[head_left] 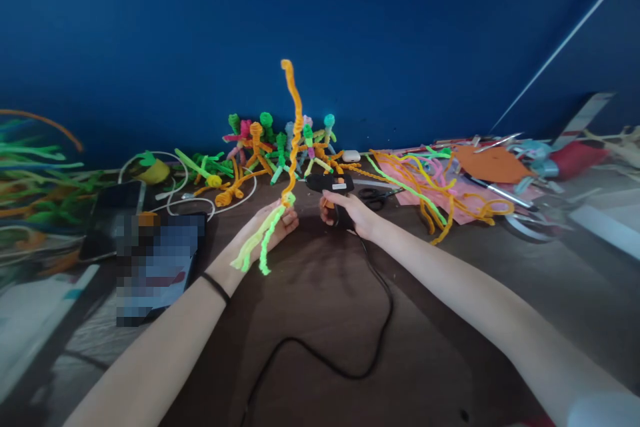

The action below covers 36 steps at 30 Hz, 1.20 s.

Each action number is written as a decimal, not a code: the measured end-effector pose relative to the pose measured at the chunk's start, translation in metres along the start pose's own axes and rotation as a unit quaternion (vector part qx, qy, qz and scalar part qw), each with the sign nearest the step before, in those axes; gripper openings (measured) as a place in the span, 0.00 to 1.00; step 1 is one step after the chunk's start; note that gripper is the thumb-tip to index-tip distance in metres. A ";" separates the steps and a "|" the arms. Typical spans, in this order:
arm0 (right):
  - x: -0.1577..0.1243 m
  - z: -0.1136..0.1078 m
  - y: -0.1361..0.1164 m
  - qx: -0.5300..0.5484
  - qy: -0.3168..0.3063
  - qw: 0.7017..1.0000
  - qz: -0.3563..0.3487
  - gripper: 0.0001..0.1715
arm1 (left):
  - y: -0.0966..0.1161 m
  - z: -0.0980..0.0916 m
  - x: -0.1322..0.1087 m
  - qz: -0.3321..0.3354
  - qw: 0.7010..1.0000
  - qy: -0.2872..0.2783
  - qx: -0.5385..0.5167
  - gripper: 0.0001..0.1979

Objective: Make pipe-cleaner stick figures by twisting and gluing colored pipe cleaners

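Note:
Near the middle, my left hand (280,221) is closed on a twisted pipe cleaner piece (296,137). Its long orange strand rises upright with a bent tip, and pale yellow and bright green strands hang down over the palm and wrist. Just to the right, my right hand (345,209) is wrapped round the handle of a black glue gun (325,182). The gun's nozzle points left toward the pipe cleaners, with a small gap visible between them. A black cord runs down from its handle.
Small colourful pipe cleaner figures (256,143) stand along the blue wall. Phones (170,267) and a white cable lie left. Black scissors (375,196), loose pipe cleaners (430,193) and orange paper (493,163) are right. The black cord (320,357) curves across the front table.

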State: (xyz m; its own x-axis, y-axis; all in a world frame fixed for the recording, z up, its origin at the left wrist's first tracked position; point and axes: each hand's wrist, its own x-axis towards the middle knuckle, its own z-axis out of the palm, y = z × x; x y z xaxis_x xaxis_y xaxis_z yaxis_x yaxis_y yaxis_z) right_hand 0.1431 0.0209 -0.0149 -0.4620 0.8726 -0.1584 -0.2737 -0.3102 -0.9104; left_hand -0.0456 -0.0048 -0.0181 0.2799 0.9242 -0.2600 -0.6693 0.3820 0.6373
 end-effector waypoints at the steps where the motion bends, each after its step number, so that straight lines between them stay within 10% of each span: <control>1: 0.001 0.000 -0.001 -0.009 0.007 1.000 0.007 0.15 | 0.001 0.002 -0.001 0.000 1.000 0.005 -0.005 0.12; 6: 0.000 0.000 -0.004 -0.176 0.025 0.983 -0.047 0.19 | 0.001 0.008 -0.004 0.001 1.000 -0.005 -0.015 0.12; 13: -0.008 -0.001 -0.016 -0.503 0.144 0.852 -0.015 0.33 | -0.001 0.004 -0.002 0.001 1.000 -0.013 -0.010 0.13; 30: -0.007 -0.002 -0.017 -0.665 0.210 0.716 -0.029 0.31 | -0.005 -0.004 -0.003 0.054 0.996 -0.038 0.057 0.01; 36: -0.020 0.017 -0.019 -0.517 -0.004 0.834 -0.195 0.11 | -0.007 0.005 -0.008 0.072 0.992 -0.018 0.098 0.02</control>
State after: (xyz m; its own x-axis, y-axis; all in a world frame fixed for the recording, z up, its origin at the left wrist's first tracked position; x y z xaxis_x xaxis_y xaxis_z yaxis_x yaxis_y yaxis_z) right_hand 0.1436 0.0032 0.0122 -0.5148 0.8271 0.2255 0.4665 0.4910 -0.7358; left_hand -0.0401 -0.0148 -0.0171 0.2170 0.9671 -0.1326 -0.5588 0.2344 0.7955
